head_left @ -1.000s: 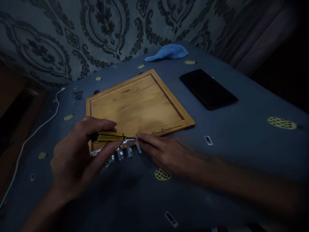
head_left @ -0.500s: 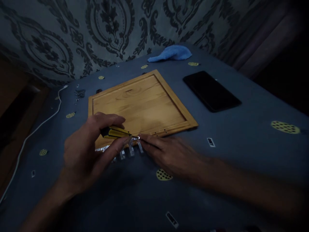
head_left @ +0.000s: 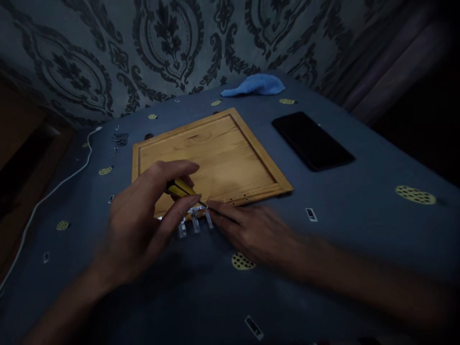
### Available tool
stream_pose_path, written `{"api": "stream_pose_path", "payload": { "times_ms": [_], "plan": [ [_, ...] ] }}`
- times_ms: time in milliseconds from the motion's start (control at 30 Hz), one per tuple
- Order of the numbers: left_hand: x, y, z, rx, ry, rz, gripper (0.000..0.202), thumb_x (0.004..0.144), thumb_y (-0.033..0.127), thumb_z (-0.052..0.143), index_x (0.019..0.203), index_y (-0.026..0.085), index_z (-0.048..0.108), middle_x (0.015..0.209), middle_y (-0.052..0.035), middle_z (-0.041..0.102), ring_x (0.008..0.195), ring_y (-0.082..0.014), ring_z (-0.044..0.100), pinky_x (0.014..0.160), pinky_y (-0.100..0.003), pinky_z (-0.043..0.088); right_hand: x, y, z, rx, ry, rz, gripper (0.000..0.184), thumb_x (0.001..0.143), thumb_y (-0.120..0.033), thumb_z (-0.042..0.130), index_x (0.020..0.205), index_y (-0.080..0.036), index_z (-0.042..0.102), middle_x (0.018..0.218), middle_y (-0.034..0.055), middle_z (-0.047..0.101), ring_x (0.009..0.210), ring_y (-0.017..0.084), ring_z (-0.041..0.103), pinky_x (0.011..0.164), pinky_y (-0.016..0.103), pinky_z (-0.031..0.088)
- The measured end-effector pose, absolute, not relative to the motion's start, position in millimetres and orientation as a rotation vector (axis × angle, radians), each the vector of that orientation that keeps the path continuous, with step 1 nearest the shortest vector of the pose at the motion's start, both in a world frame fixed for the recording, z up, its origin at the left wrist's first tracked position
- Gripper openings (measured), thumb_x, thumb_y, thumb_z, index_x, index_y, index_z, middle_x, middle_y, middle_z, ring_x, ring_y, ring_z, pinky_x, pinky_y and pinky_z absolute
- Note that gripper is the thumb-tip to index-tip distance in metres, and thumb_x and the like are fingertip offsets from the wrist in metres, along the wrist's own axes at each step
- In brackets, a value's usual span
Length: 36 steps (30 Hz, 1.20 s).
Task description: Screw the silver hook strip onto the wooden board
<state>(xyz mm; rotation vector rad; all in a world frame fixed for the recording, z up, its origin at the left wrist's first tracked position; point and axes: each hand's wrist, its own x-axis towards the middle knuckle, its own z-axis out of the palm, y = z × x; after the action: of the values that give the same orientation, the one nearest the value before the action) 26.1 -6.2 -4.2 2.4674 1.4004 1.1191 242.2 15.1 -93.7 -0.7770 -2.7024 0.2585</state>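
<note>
My left hand (head_left: 138,223) is closed around a small yellow-and-black screwdriver (head_left: 182,188), thumb below and fingers above. Its thin shaft slants down to the right, the tip at a shiny hook rail (head_left: 195,223) with several clear prongs. That rail lies along the near edge of a framed wooden board (head_left: 208,158), prongs hanging over the edge. Fingers together, my right hand (head_left: 251,231) pinches at the rail's right end beside the screwdriver tip. Its fingertips partly hide what they press, and my left hand covers the rail's left part. Small dark holes show in the board's edge right of my fingertips.
A black phone or tablet (head_left: 312,140) lies right of the board, and a crumpled blue cloth (head_left: 257,85) sits behind it. Small metal pieces (head_left: 120,139) are at the left, near a white cable (head_left: 68,179). Patterned wallpaper (head_left: 168,43) rises behind the table.
My left hand has shifted right and tilted the screwdriver more steeply, its tip staying at the rail. My right hand keeps its place. The view has moved slightly.
</note>
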Motion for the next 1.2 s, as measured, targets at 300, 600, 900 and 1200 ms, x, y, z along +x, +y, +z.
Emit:
{"api": "stream_pose_path", "payload": {
  "times_ms": [300, 600, 900, 1200],
  "plan": [
    [24.6, -0.6, -2.5, 2.649, 1.381, 1.018, 0.035, 0.098, 0.02, 0.064, 0.132, 0.025, 0.056, 0.109, -0.0027, 0.07, 0.093, -0.0174, 0.071, 0.081, -0.028, 0.06, 240.5, 16.5, -91.5, -0.76, -2.761, 0.124, 0.047, 0.095, -0.002, 0.046, 0.138, -0.01, 0.062, 0.139, 0.0173, 0.067, 0.097, 0.025, 0.076, 0.076, 0.039, 0.064],
    [20.6, -2.6, -9.4, 2.451, 1.33, 1.074, 0.046, 0.096, 0.016, 0.066, 0.138, 0.025, 0.052, 0.112, -0.0025, 0.067, 0.099, -0.0161, 0.07, 0.086, -0.029, 0.06, 240.9, 17.3, -98.2, -0.744, -2.752, 0.07, 0.051, 0.091, -0.004, 0.049, 0.139, -0.012, 0.063, 0.136, 0.0156, 0.069, 0.092, 0.025, 0.076, 0.068, 0.037, 0.061],
    [22.3, -2.0, -6.9, 2.665, 1.411, 1.02, 0.036, 0.098, 0.02, 0.065, 0.131, 0.027, 0.055, 0.114, -0.0021, 0.071, 0.099, -0.0191, 0.072, 0.087, -0.032, 0.063, 243.2, 18.4, -103.2, -0.711, -2.715, 0.077, 0.056, 0.088, -0.003, 0.048, 0.142, -0.013, 0.06, 0.14, 0.0168, 0.066, 0.096, 0.025, 0.075, 0.07, 0.037, 0.061],
    [22.4, -3.3, -3.3, 2.729, 1.35, 0.951, 0.039, 0.098, 0.016, 0.062, 0.135, 0.022, 0.051, 0.118, -0.0046, 0.071, 0.103, -0.0178, 0.072, 0.091, -0.028, 0.062, 243.9, 17.9, -105.7, -0.685, -2.677, 0.06, 0.052, 0.089, -0.004, 0.048, 0.139, -0.01, 0.063, 0.139, 0.0172, 0.067, 0.099, 0.026, 0.075, 0.07, 0.037, 0.062]
  ]
}}
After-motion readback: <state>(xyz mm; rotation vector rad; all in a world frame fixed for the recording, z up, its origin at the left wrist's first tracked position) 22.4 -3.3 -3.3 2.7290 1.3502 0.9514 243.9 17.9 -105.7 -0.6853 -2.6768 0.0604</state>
